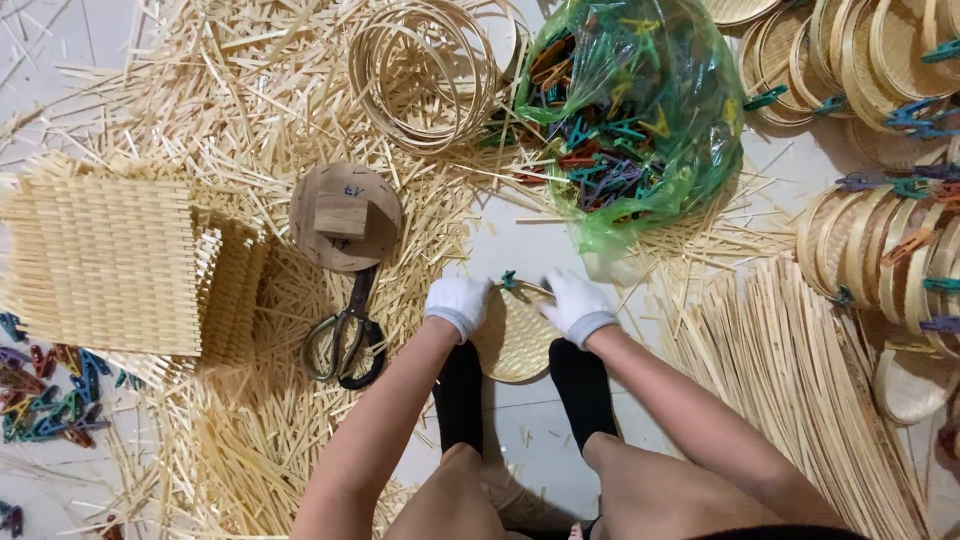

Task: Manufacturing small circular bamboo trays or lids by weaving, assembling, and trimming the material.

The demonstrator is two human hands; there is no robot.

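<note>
Straw-coloured bamboo strips [230,90] blanket the floor, with a woven mat stack [100,265] at the person's left, within arm's reach. Ahead sits the green bag of clips [640,120], mouth open toward the person, handy for grabbing. Finished trays [880,250] stand on edge at the right, clipped around their rims. Scissors [345,340] lie beside a round wooden form [345,215]. Down between the feet, the small woven tray [512,340] rests on the floor; the left hand [458,305] and right hand [575,305], gloved, clasp its rim on either side, steadying it where a teal clip [509,280] pinches the top edge.
</note>
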